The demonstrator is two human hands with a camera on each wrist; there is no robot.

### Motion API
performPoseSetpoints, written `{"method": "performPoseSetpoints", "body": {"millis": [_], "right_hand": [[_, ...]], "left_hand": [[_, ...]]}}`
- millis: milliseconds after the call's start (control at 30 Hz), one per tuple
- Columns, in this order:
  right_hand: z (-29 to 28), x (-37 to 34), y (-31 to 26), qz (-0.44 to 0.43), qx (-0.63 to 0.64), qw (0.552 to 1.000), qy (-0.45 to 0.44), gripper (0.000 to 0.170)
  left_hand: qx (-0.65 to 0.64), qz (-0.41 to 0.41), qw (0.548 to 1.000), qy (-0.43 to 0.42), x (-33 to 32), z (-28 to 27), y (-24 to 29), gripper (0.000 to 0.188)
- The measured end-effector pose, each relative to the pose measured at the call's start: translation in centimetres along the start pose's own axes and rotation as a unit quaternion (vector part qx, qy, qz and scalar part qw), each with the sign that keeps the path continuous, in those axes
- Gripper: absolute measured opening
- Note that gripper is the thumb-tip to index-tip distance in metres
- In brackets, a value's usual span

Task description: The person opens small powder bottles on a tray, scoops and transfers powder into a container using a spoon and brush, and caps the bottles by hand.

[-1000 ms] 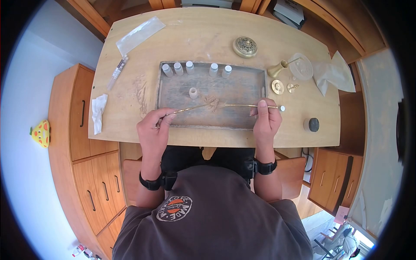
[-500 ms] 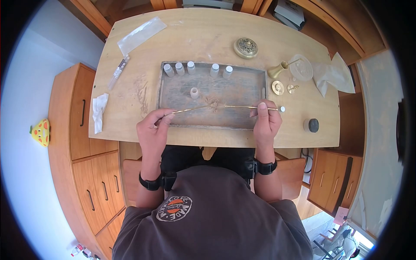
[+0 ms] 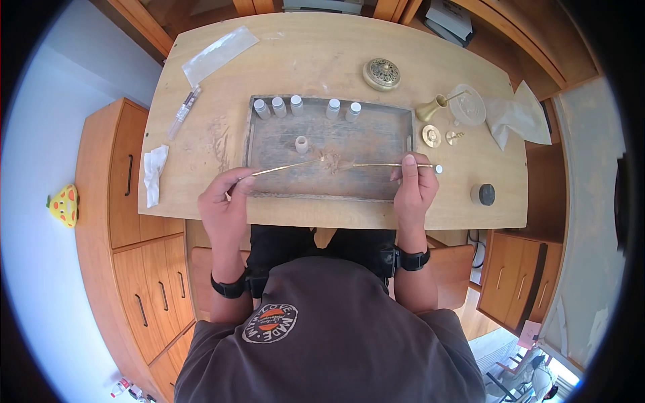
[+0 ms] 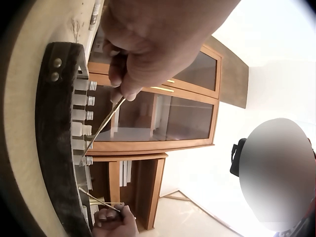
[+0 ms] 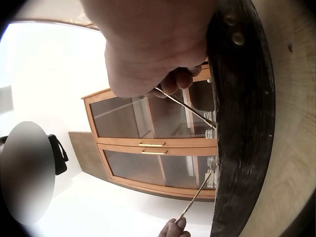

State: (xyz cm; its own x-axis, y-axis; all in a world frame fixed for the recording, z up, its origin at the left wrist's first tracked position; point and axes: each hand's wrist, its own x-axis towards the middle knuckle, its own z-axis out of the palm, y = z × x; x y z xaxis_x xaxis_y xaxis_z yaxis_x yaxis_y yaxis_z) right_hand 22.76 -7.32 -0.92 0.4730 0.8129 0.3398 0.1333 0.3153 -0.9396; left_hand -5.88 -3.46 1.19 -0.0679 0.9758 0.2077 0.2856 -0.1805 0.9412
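Observation:
My left hand (image 3: 225, 205) pinches a slim brass stick-like tool (image 3: 282, 168), its small tip over the pile of brown powder (image 3: 332, 162) in the grey wooden tray (image 3: 322, 197). From the other side, my right hand (image 3: 415, 189) grips a thin brass-handled tool (image 3: 386, 164) with a pale, brush-like end at the powder's right edge. The two tips face each other with a gap between. Just behind the pile stands an uncapped small bottle (image 3: 302, 144). Several white-capped bottles (image 3: 279, 107) line the tray's back wall. In the left wrist view, fingertips hold the tool's (image 4: 101, 128) upper end.
Right of the tray are a brass vase (image 3: 430, 109), a clear dish (image 3: 467, 107), brass pieces (image 3: 431, 136), a white cap (image 3: 438, 169) and a dark-lidded jar (image 3: 483, 194). A pierced-lid brass burner (image 3: 381, 74) stands behind. Tissue (image 3: 154, 176) and a clear tube (image 3: 183, 113) lie left.
My left hand has moved left and slightly toward me, drawing its tool's tip to the powder's left side. My right hand has shifted slightly right. The bottles stay put.

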Motion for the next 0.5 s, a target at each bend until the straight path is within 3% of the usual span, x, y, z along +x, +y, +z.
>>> {"method": "performPoseSetpoints", "body": {"millis": [500], "right_hand": [[-0.1,0.0,0.3,-0.003,0.009,1.0,-0.002,0.017]], "left_hand": [[-0.086,-0.01,0.994,0.066,0.5,-1.7,0.3,0.011]]}}
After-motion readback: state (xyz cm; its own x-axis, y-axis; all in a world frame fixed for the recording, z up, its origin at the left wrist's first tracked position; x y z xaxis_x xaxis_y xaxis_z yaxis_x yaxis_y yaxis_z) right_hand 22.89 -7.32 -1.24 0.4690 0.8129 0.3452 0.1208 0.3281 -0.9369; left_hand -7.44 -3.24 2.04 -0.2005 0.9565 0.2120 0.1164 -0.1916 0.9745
